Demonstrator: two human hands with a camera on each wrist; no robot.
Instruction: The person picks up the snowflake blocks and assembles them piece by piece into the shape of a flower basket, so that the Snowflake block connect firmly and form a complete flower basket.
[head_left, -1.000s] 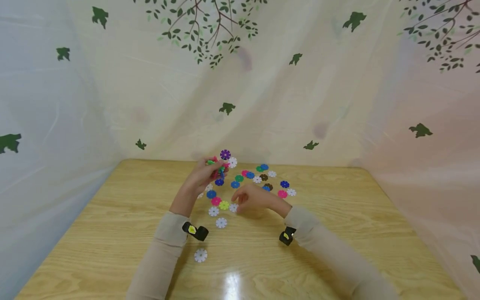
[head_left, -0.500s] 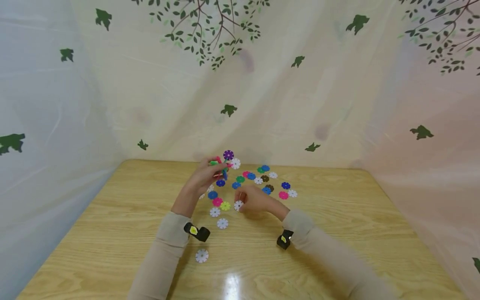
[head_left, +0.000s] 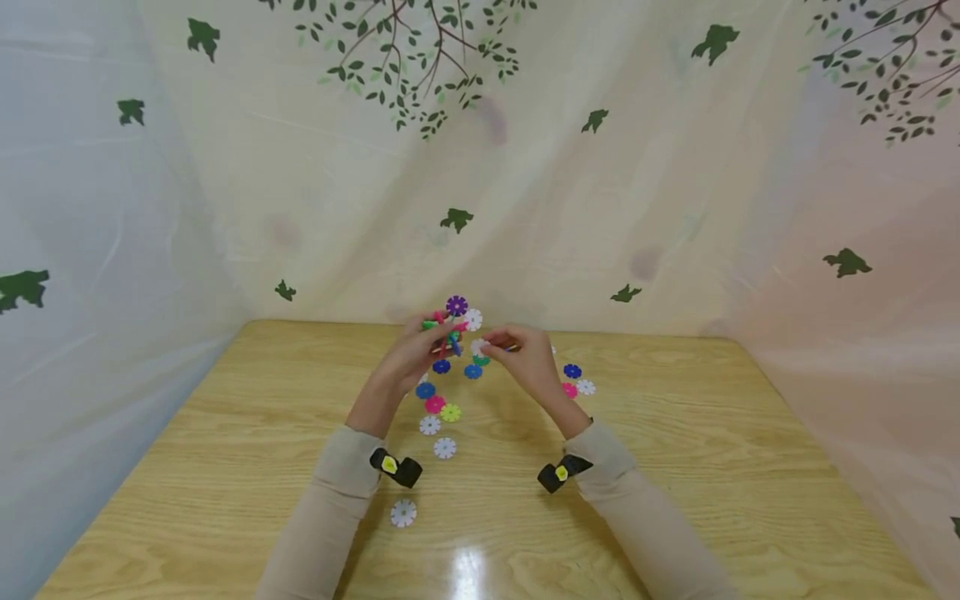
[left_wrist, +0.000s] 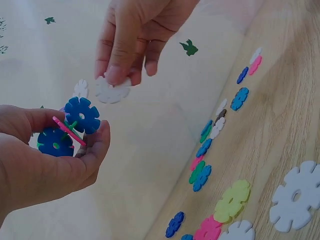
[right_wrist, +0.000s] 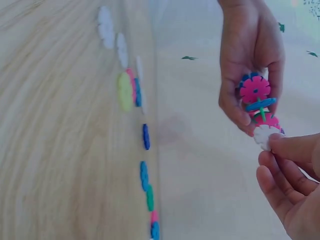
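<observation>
Head view, centre: your left hand [head_left: 397,360] is grasping the linked disc cluster [left_wrist: 89,120]; your right hand [head_left: 529,354] is pinching 1 white disc [left_wrist: 112,94] near it. You are seemingly joining these 2; the next move is likely calling for careful aligning.

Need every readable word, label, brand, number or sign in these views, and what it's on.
None readable in any view.
Yellow patches on the black wrist devices: too small to tell if they bear print.
Flower-shaped discs and backdrop: no lettering visible.
</observation>
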